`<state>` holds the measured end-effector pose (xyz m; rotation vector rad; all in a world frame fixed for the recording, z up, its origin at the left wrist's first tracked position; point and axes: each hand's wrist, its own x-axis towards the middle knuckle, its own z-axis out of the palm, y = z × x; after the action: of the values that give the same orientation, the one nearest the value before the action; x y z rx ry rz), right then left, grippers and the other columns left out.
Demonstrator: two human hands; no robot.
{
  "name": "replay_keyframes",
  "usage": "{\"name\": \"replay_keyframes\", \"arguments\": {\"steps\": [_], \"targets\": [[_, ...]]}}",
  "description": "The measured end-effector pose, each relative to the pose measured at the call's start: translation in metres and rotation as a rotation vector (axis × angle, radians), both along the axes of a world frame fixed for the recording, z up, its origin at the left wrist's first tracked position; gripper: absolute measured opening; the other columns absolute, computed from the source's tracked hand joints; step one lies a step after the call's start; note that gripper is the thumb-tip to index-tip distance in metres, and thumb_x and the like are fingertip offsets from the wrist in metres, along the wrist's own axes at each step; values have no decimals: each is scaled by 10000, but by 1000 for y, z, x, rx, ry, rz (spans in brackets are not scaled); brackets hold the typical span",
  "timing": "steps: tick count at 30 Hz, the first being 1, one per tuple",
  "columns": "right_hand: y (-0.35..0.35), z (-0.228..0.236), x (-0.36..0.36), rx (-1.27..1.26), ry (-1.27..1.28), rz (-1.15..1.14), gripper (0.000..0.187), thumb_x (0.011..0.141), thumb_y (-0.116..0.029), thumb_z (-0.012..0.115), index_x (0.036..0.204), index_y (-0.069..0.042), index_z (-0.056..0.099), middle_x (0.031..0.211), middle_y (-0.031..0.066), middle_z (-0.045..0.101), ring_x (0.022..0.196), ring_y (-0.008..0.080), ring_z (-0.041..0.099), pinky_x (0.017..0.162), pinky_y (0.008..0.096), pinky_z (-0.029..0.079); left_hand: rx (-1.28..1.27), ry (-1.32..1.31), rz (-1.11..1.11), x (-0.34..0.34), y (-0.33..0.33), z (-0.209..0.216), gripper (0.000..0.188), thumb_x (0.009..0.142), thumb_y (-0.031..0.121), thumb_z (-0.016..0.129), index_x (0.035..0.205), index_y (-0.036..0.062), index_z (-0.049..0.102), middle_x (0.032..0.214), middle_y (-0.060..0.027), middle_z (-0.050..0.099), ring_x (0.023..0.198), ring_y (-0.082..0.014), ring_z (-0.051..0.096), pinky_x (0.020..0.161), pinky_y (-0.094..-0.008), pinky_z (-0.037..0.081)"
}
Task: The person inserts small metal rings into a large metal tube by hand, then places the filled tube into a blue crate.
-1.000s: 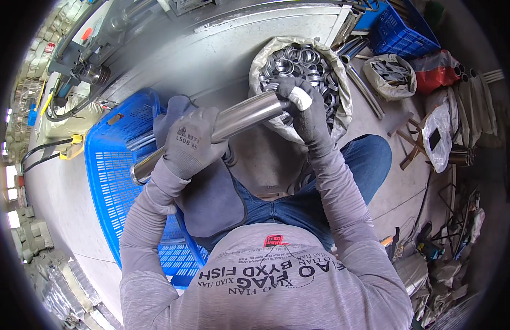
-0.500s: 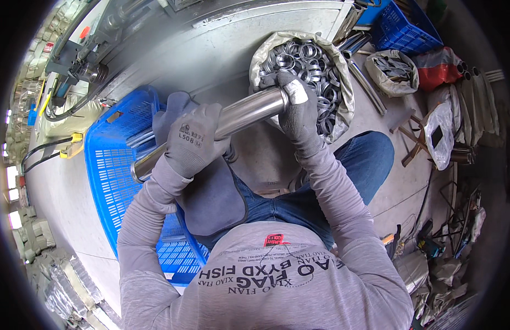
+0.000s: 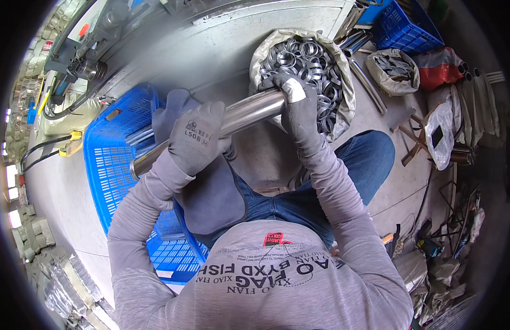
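A shiny metal tube (image 3: 253, 110) slants across in front of me, its left end lower, over the blue crate. My left hand (image 3: 199, 137), in a grey work glove, is wrapped round the tube near its middle. At the upper right end, my right hand (image 3: 297, 107), gloved alike with a white patch on it, grips the tube and covers that end. A white woven sack (image 3: 347, 113) full of metal rings (image 3: 310, 52) stands just beyond my right hand. Beneath my left forearm is a dark grey pad (image 3: 214, 201) over my leg.
The blue plastic crate (image 3: 104, 165) at my left holds more tubes. Machinery (image 3: 90, 70) stands at the far left. A smaller sack of metal pieces (image 3: 395, 71), another blue crate (image 3: 406, 27) and a rusty metal stand (image 3: 413, 140) are at the right.
The tube's left end has shifted slightly left and up, and my left elbow has moved outward. Both hands keep their hold on the tube.
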<state>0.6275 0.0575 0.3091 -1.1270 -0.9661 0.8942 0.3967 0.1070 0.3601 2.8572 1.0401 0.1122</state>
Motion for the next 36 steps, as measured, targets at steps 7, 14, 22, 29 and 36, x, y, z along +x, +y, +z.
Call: {"name": "replay_keyframes", "arguments": {"steps": [7,14,22,29,36], "targets": [[5,-13,-5,-117,244,-6,321,1033,-146,500,989,60,741,908,107,747,847,169,679,809,318,539,5,40,3,1,-3,-2,424,770,213,789,1102,39,590,964,-169,674,918,-355,693,823,-462,561],[6,-9,-1,-121,178,-34,320,1007,-207,560,927,39,749,785,95,714,710,159,652,665,311,524,-39,121,17,9,0,-1,502,749,223,806,1161,24,599,975,-196,673,951,-369,686,855,-470,553],[21,-58,113,-373,-585,-250,457,1013,-412,617,1182,-6,740,1115,178,762,1039,246,736,914,372,561,-127,-82,-21,-29,6,35,579,756,183,738,1285,-7,600,1103,-219,658,1034,-411,654,905,-475,512],[14,-140,150,-1031,-1504,-51,456,923,-384,669,1269,-98,753,1279,207,729,1184,351,712,1010,481,545,-23,-154,22,-22,31,54,625,775,164,752,1356,10,579,1202,-240,648,1106,-434,640,955,-473,517],[9,-66,105,-308,-237,-213,467,1008,-442,666,1285,-72,727,1129,109,744,1125,210,683,1008,349,523,22,-202,-18,-16,14,46,683,765,189,787,1392,20,574,1151,-223,652,1065,-427,654,919,-485,528]]}}
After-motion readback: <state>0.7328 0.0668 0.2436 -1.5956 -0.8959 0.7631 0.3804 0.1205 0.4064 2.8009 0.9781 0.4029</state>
